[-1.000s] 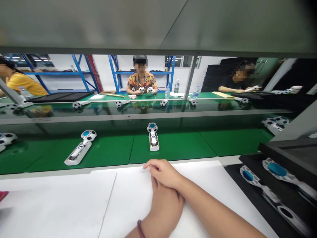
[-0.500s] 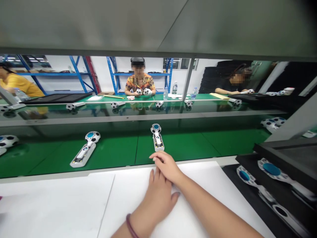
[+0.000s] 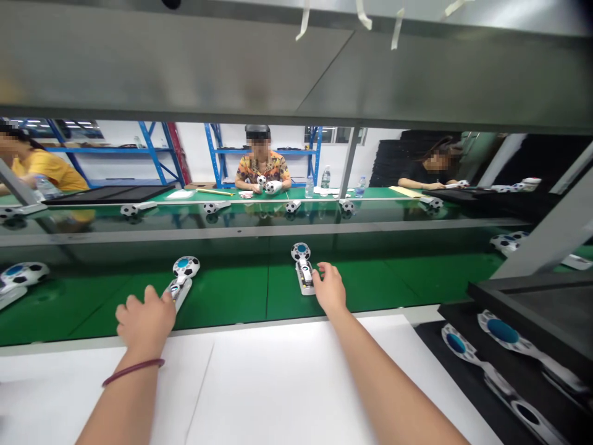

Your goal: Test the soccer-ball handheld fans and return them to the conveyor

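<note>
On the green belt (image 3: 241, 290) lie white devices with football-patterned round heads and long handles. My left hand (image 3: 147, 316) is over the lower handle of the left device (image 3: 186, 267), fingers apart and bent; its grip, if any, is hidden. My right hand (image 3: 330, 287) is at the right side of the middle device (image 3: 304, 275), fingers slightly curled and apart, with nothing seen inside them. This middle device lies face up, its blue disc and open handle showing. A dark red band circles my left wrist.
White sheets (image 3: 259, 377) cover the near table. At right, black trays (image 3: 523, 293) hold more device parts (image 3: 500, 330). Another device (image 3: 25, 274) lies at far left on the belt. A grey panel hangs overhead. Three people sit across, behind a second row of devices.
My hands have parted from their overlap on the white sheet. The left went left to the left device, the right up beside the middle one. The devices on the near belt have shifted slightly right.
</note>
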